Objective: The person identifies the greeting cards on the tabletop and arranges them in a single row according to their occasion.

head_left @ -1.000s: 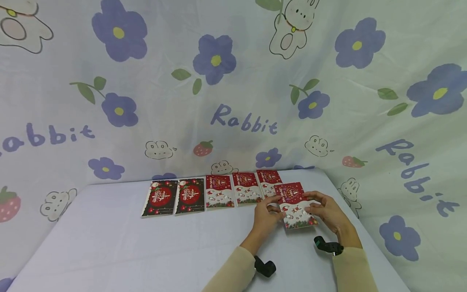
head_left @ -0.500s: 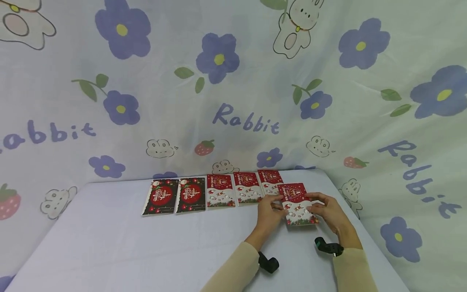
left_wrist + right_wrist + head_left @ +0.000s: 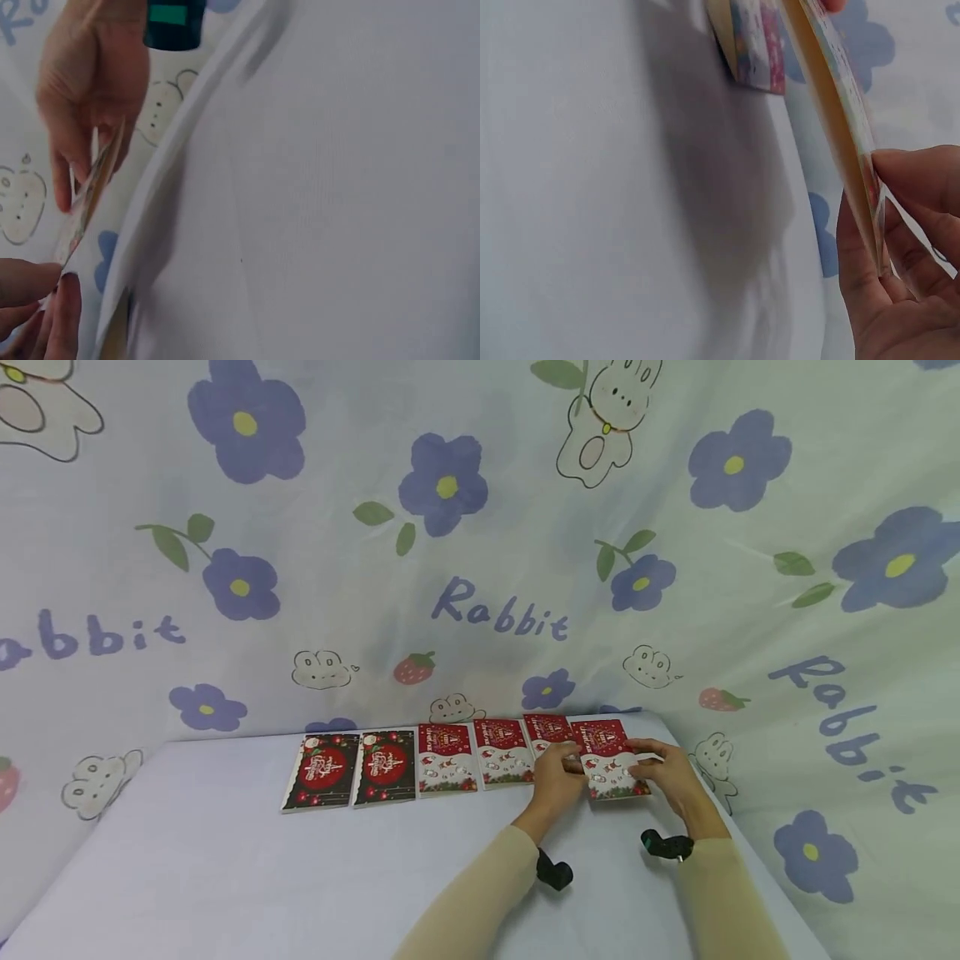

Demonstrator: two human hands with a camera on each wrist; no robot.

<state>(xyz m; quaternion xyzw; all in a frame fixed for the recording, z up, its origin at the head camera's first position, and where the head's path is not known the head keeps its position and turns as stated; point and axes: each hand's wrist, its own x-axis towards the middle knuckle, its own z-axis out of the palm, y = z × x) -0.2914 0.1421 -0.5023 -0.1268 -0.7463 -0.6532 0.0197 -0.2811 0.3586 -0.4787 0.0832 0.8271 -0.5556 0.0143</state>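
Observation:
A red and white Christmas booklet [image 3: 609, 760], printed with small figures and a green border, is held by both hands at the right end of the row. My left hand [image 3: 557, 781] pinches its left edge, and my right hand [image 3: 675, 777] pinches the right edge. Seen edge-on in the right wrist view, the booklet [image 3: 836, 105] shows a tan side and is raised off the table. The left wrist view has the left fingers [image 3: 64, 319] at one end of it. Just left of it lies another red and white booklet [image 3: 546, 727], partly hidden by my left hand.
Two more red and white booklets, one here [image 3: 446, 760] and one here [image 3: 502, 752], lie further left. Beyond them are two black and red booklets, the nearer [image 3: 384, 768] and the outermost [image 3: 322, 772]. A printed curtain [image 3: 360, 568] hangs behind the white table [image 3: 300, 877].
Both hands have carried the held booklet away from me, level with the right end of the row. The other booklets stay in place; the head view shifts slightly.

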